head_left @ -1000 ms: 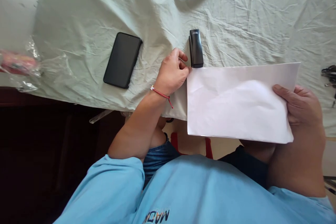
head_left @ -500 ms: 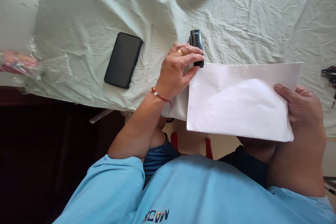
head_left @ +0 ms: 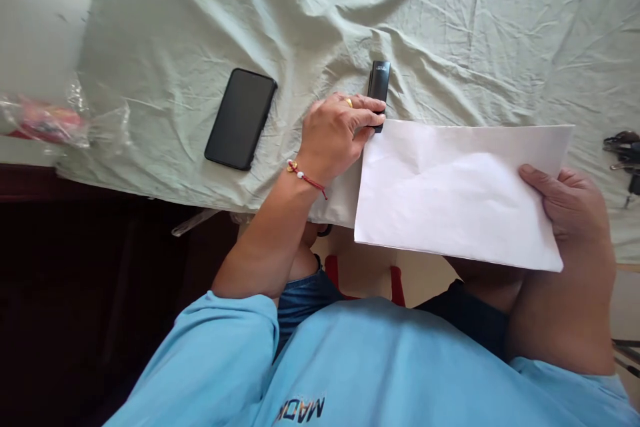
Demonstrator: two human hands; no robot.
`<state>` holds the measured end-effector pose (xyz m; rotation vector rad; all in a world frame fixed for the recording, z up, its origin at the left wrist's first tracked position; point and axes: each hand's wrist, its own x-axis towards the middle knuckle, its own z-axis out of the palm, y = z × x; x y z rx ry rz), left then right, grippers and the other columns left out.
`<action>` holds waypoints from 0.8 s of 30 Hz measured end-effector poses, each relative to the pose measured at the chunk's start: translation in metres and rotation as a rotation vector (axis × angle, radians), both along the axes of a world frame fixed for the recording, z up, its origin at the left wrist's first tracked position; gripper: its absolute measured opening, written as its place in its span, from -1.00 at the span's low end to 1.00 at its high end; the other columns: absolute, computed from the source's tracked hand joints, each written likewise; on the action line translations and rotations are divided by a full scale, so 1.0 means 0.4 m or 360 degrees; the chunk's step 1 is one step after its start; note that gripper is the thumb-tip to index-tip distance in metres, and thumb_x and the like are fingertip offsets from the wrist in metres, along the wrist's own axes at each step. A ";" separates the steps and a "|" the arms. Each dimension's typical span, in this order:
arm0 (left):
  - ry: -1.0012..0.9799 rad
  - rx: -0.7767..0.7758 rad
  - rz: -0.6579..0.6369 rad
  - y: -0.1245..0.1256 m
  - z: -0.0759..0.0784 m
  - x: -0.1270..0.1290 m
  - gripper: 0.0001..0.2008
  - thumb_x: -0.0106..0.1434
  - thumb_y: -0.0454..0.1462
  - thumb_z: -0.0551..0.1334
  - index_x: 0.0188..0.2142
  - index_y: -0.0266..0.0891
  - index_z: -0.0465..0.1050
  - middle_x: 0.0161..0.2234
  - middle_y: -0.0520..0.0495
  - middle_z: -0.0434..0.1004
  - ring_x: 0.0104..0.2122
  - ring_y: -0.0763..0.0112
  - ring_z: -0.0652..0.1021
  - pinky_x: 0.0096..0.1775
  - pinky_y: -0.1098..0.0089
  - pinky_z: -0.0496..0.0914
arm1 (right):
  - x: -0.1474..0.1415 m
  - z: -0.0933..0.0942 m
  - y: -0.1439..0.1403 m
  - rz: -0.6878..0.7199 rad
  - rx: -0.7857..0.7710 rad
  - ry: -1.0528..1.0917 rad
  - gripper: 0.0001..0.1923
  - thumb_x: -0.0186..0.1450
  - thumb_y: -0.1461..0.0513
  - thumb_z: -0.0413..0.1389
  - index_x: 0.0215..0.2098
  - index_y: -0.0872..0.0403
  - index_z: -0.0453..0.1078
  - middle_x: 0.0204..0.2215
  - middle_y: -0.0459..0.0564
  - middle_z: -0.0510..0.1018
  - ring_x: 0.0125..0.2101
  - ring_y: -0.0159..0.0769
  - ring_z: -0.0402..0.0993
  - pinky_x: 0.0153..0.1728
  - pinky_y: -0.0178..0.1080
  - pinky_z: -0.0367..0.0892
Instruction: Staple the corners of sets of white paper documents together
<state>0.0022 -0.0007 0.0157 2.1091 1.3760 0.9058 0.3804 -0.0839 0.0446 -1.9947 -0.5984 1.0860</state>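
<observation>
Fingers bent, the left hand [head_left: 333,133] is draped across the near end of a slim, black, oblong stapler [head_left: 381,80], thumb tucked in low by that same end; it looks like a closed hold, though how firm a squeeze I cannot tell. Over on the other side, the right hand [head_left: 575,203] has a pinch on the right end of a plain white rectangular paper [head_left: 450,193], thumb flat on top, fingers out of sight underneath. One sheet or several? Hard to call. And here is the relation that matters: the stapler points almost straight away from the person, its long axis running nearly square to the paper's long side, its near end right at the paper's upper left corner. Whether that corner sits inside the stapler's mouth or merely beside it, the fingers hide. Left is the hand at the stapler, no contest; right is well apart, the whole length of the paper between. The paper itself spreads from left hand to right, its lower part hanging past the near edge of the tabletop [head_left: 475,33]. Further out, a black rectangular phone [head_left: 241,119] lies slanted, left of the left hand, a clear plastic bag with something red inside [head_left: 53,121] sits beyond it, and a small dark metallic bunch, possibly keys [head_left: 625,155], rests out past the right hand.
</observation>
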 end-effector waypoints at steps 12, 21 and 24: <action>-0.0775 -0.0415 -0.0006 -0.010 0.013 -0.008 -0.84 0.43 -0.14 0.45 -0.06 -0.07 0.77 0.20 -0.12 0.76 0.13 0.15 0.73 0.08 0.22 0.67 | -0.007 -0.004 -0.024 0.0124 0.0184 0.0045 -0.35 -0.27 -0.06 0.68 -0.32 0.08 0.69 -0.37 0.04 0.68 -0.55 -0.28 0.53 -0.64 -0.29 0.45; -0.1177 -0.0404 0.0303 -0.004 0.038 -0.003 -0.44 0.41 0.32 0.35 -0.35 -0.05 0.72 -0.32 -0.05 0.74 -0.48 0.40 0.52 -0.38 0.21 0.39 | -0.052 -0.019 -0.020 0.0010 0.0718 0.0030 -0.47 -0.19 -0.05 0.66 -0.37 0.01 0.70 -0.28 -0.01 0.72 -0.38 -0.36 0.60 -0.38 -0.32 0.59; -0.1478 -0.0522 0.0239 -0.006 0.049 -0.004 -0.31 0.43 0.40 0.23 -0.29 -0.10 0.75 -0.36 -0.11 0.73 -0.54 0.41 0.46 -0.46 0.21 0.22 | -0.065 -0.022 0.004 0.0009 0.0816 0.0034 -0.49 -0.11 -0.03 0.64 -0.29 0.03 0.72 -0.23 -0.01 0.73 -0.32 -0.38 0.62 -0.29 -0.34 0.62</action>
